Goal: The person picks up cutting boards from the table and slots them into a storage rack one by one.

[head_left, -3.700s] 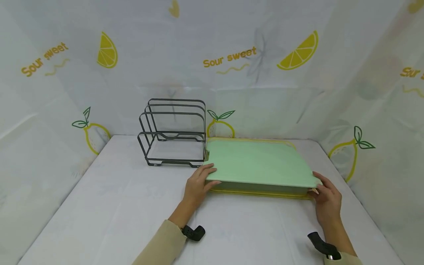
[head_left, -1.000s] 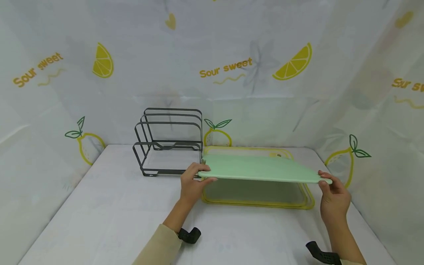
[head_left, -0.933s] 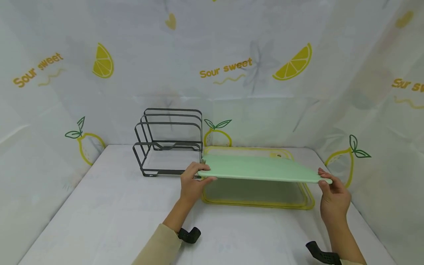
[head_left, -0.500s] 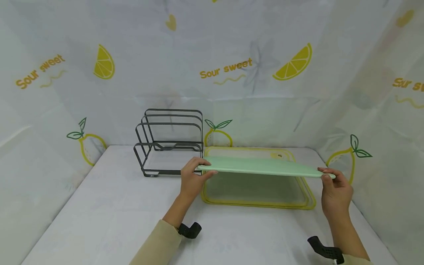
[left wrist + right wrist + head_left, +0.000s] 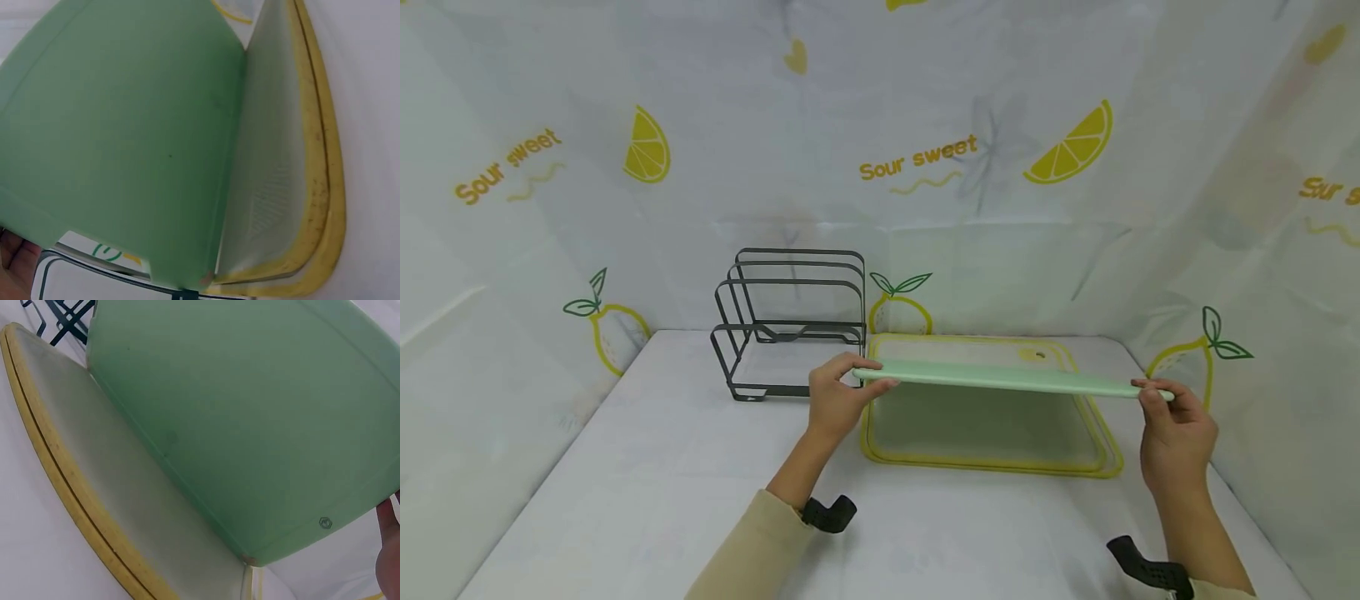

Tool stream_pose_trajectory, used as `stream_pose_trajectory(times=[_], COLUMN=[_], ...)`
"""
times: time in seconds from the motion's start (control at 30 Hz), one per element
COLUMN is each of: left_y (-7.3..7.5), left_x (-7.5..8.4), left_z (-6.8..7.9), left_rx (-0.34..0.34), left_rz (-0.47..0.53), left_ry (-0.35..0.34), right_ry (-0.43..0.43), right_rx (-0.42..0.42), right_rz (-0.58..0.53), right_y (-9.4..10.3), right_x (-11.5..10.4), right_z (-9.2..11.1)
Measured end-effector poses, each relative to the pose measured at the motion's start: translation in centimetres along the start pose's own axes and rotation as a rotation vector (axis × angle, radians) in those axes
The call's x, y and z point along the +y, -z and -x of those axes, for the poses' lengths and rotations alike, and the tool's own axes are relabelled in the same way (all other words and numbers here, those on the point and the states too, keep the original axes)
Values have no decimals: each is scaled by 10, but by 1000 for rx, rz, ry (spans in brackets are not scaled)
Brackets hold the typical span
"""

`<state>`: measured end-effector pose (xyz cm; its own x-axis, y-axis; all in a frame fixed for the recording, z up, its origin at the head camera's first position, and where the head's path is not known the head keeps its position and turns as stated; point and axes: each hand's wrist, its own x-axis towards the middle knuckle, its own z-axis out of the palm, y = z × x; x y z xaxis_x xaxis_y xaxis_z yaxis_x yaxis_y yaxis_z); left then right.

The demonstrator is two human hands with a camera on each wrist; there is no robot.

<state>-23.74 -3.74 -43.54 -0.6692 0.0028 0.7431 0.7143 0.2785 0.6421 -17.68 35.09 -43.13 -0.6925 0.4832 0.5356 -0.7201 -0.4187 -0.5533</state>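
left hand, right hand: apart, pinching opposite ends of tilted green board | far edge: seemingly on yellow-rimmed boards | advice: raise evenly, clearing black rack

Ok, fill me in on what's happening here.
A person's left hand and right hand grip opposite ends of a green cutting board, its near edge raised. Its far edge appears to rest on the stacked yellow-rimmed cutting boards, which lie on the white tabletop. A black wire rack stands beside them, at the left.
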Motion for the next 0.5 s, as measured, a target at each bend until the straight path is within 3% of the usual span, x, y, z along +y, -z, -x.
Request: stream_pose_trajectory(times=[0.23, 0.5], left_y=[2, 3], left_x=[9, 15], left_z=[-9, -15], left_rx=[0, 6], left_rz=[-19, 29], left_ry=[101, 209], right_ry=[10, -28], right_rx=[45, 194], right_rz=[35, 156], right_y=[-9, -23], right_x=[-5, -11], right_z=[-3, -9])
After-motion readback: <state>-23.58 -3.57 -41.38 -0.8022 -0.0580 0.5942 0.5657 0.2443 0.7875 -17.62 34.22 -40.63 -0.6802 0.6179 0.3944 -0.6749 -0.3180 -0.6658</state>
